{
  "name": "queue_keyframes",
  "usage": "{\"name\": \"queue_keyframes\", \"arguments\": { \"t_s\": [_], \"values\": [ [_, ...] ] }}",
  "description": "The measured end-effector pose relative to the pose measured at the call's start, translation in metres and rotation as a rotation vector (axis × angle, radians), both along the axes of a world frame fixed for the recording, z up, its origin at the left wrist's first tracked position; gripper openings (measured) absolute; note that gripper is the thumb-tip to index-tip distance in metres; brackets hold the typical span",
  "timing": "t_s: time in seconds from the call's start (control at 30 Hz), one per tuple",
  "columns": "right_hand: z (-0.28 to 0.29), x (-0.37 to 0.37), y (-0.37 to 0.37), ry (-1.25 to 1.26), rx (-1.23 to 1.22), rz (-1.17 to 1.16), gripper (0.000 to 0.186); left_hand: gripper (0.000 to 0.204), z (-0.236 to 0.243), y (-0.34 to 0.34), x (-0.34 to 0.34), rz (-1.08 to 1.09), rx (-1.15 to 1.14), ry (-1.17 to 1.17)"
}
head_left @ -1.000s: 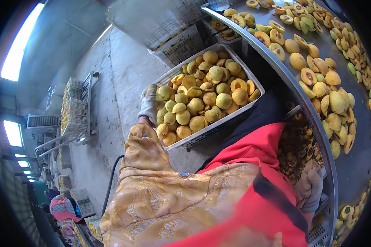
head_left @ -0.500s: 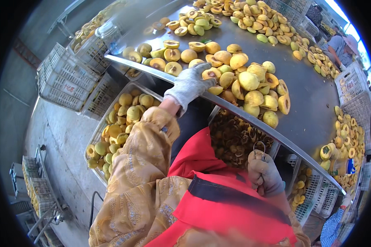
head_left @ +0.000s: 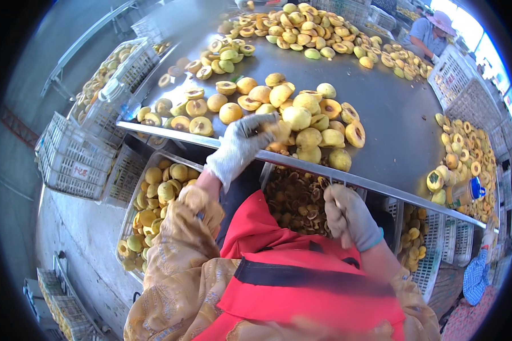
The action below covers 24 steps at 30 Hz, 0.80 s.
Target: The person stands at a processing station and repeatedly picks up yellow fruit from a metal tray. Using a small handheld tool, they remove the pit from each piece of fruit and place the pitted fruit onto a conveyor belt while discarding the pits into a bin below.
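My left hand, in a white knit glove, reaches over the table's front edge. Its thumb and fingers are closed on a yellow peach half, partly hidden and slightly blurred. Against it lies a pile of halved peaches, some with brown pit cavities showing. My right hand, gloved too, is a fist in front of the edge, above a bin of dark brown scraps. It grips a pitting tool with a thin wire loop; the handle is hidden in the fingers.
The metal table has a raised front rim. A crate of peaches stands below left. White crates are stacked beyond it. A blue-capped jar stands at right. A co-worker sits at the far right; another person's sleeve shows lower right.
My left hand has gone from spread fingers at the pile's edge to closing on a peach half. The right fist with the tool has risen toward the table edge. The whole view has shifted.
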State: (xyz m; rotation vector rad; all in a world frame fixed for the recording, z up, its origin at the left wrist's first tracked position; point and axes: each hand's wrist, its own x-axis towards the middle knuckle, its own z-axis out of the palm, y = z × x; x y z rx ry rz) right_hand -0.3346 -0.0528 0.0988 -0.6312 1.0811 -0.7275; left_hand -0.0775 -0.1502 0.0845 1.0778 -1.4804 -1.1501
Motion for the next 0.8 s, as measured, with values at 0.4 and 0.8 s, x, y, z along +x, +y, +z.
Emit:
{"name": "queue_keyframes", "arguments": {
  "t_s": [0.4,0.8],
  "values": [
    [-0.015,0.054,-0.016,0.557,-0.965,0.046,0.045,0.061,-0.018,0.1,-0.071,-0.083,0.474,1.187],
    [-0.012,0.043,-0.004,0.943,-0.871,0.441,0.035,0.047,-0.025,0.101,-0.066,-0.048,0.139,0.975]
  ]
}}
